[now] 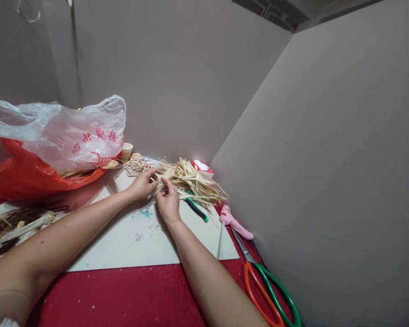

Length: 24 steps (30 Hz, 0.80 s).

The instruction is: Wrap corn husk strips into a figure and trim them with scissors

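My left hand (143,185) and my right hand (169,202) are close together over a white board (122,247). Between their fingertips is a pale dried corn husk (167,174), with both hands closed on it; the fingers partly hide it. Just beyond them lies a loose heap of dried husk strips (196,181). To its left is a coil of thin straw-coloured cord (135,164). Pliers with black and green handles (197,210) lie right of my right hand, partly under the strips.
Scissors with orange and green handles (262,274) and a pink glue gun (236,222) lie along the right wall. A white and red plastic bag (82,136), a paper cup (127,150) and dark fibres (20,220) are left. Red cloth (122,299) covers the table.
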Motion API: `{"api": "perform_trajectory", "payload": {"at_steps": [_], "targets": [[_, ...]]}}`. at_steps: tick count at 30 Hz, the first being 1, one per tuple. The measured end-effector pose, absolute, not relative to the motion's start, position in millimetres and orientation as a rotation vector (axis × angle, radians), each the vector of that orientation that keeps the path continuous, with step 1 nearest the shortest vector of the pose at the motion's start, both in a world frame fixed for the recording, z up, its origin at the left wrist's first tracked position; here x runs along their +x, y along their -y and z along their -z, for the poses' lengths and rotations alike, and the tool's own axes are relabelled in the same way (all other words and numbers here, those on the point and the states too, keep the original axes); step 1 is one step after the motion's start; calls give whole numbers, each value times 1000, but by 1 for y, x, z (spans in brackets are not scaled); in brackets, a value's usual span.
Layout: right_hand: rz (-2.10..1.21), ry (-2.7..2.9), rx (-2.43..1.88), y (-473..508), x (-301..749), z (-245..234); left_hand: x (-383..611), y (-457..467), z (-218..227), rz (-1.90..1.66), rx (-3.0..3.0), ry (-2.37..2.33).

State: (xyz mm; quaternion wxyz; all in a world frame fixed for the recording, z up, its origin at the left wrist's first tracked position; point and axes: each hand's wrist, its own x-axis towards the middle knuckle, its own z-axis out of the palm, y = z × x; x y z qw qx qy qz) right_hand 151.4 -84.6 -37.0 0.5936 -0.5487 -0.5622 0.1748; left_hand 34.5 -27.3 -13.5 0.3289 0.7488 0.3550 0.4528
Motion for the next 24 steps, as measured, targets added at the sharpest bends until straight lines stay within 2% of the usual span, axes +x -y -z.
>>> {"api": "perform_trajectory", "payload": {"at_steps": [4,24], "targets": [[-379,1354,-1307,85,152,38,35,27,15,-1188,1975,-920],[-882,823,-1057,83,152,32,36,27,9,-1288,1706,-900]]}}
